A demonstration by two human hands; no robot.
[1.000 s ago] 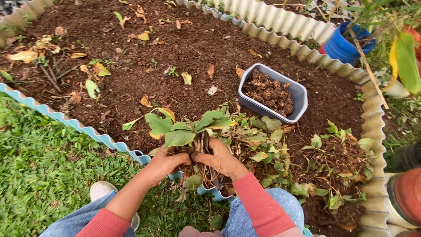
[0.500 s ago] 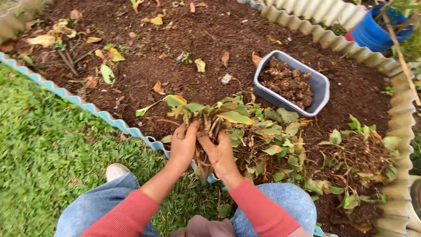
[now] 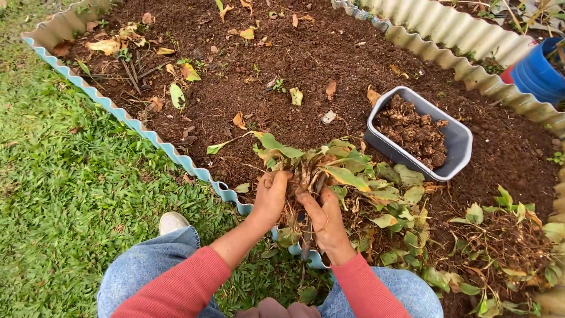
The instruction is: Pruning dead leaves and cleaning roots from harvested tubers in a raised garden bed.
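Note:
A clump of uprooted plants (image 3: 321,168) with green and yellowing leaves and bare roots lies at the near edge of a soil bed. My left hand (image 3: 271,194) grips the left side of its root end. My right hand (image 3: 324,221), a ring on one finger, clasps the stems and roots just right of it. Both hands sit above the wavy bed edging (image 3: 176,156). Red sleeves cover my forearms. More pulled leafy plants (image 3: 412,200) spread to the right of my hands.
A grey rectangular tub (image 3: 459,141) holding soil and roots sits on the bed behind the plants. Corrugated edging (image 3: 471,35) rings the dark soil (image 3: 294,65), with a blue pot (image 3: 538,73) beyond it. Grass (image 3: 70,200) lies left; my shoe (image 3: 172,222) and jeans are below.
My hands have closed in together on the root end of the clump. The view has shifted, so the bed and tub sit further right and lower.

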